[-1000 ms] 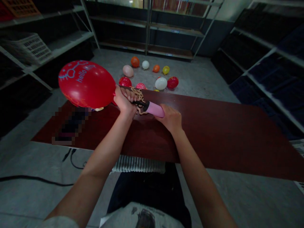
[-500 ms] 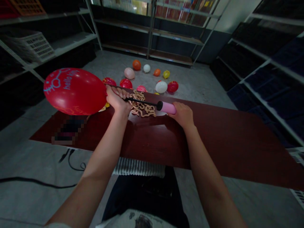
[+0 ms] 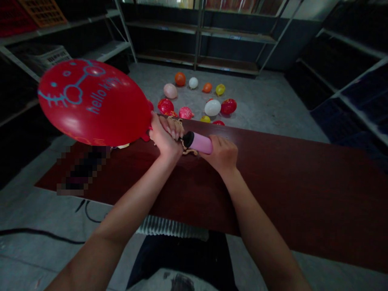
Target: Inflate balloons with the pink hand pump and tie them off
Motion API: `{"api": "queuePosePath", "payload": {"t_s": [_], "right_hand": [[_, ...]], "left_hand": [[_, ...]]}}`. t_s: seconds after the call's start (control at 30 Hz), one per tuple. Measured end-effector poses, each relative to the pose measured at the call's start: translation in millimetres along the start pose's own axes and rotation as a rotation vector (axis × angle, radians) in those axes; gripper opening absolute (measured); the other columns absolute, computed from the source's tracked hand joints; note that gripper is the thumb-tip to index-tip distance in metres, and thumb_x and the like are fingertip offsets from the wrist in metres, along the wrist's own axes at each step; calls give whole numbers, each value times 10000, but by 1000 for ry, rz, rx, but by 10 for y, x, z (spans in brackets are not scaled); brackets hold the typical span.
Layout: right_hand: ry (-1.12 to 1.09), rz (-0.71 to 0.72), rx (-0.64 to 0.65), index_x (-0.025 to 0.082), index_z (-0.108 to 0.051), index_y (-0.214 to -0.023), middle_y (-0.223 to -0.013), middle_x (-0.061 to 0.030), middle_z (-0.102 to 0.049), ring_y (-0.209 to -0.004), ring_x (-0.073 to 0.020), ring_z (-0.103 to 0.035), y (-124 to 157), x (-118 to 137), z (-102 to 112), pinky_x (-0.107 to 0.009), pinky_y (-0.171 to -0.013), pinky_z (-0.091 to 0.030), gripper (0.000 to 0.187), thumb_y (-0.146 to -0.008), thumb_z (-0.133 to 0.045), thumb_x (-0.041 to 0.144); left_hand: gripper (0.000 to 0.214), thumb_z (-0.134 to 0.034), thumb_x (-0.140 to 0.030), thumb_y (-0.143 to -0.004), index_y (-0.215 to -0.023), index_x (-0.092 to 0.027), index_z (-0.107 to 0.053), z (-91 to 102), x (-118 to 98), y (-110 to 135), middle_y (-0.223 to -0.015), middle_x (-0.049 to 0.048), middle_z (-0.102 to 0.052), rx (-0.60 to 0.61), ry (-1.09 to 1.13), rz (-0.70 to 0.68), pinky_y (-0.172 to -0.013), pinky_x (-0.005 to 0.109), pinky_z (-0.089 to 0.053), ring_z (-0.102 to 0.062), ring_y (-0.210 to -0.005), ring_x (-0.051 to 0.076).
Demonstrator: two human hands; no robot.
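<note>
A large red balloon [image 3: 97, 105] with blue "hello kitty" print bulges out to the left of my left hand [image 3: 166, 135]. That hand is closed around the black end of a hand balloon pump [image 3: 198, 142], close by the balloon's neck, which its fingers partly hide. My right hand [image 3: 222, 151] grips the pump's pink barrel. The barrel's black collar sits right beside my left fingers, and hardly any of the black rod shows. Behind my hands, beige uninflated long balloons [image 3: 190, 152] lie on the table, mostly covered from view.
The dark red tabletop [image 3: 287, 182] stretches to the right. A pixelated dark object [image 3: 86, 167] lies at its left. Beyond the table, several inflated balloons, among them a white balloon [image 3: 212, 108], rest on the floor. Metal shelving [image 3: 198, 36] stands behind; cables [image 3: 42, 234] run at lower left.
My hands have come together, and the barrel has slid left over the rod, which was long and exposed before. The red balloon looks larger.
</note>
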State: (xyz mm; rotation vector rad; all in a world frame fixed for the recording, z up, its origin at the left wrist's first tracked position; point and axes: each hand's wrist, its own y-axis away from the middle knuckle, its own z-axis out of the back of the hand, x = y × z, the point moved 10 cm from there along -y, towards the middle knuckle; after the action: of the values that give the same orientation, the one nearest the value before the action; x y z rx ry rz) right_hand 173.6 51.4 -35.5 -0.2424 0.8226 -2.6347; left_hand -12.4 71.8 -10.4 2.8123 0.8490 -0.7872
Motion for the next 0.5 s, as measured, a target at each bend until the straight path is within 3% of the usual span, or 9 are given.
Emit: {"api": "queuePosePath", "payload": {"t_s": [0.27,0.37,0.5], "right_hand": [[-31,-130,63,174,-677,-955,-840,-116,-743,-764,-249,-682,47,-122,70,-321,-616,-347,351,-837,-665,504],[-17,-179,69,173,-672,-983,-858,-118,-751,-778,-253,-693,-2,-156,136,-318,-622,-363,328,-854,-649,473],[-12,-176,157,194,-666,-996,-899,-98,-761,-799,-248,-709,-158,-155,197,-305,-625,-386,327,-874,-645,496]], "left_hand": [[657,-303,-305,-1101,-455,-194,-284,-267,228,32,-357,-39,-236,101,-66,92,-335,238,-213,-226,-273,91],[624,-406,-365,-1083,-495,-198,-278,-397,253,-31,-370,-60,-241,105,-108,128,-346,227,-232,-252,-278,82],[609,-499,-423,-1049,-537,-200,-256,-422,294,-159,-384,-79,-236,44,-87,187,-351,212,-247,-245,-285,66]]}}
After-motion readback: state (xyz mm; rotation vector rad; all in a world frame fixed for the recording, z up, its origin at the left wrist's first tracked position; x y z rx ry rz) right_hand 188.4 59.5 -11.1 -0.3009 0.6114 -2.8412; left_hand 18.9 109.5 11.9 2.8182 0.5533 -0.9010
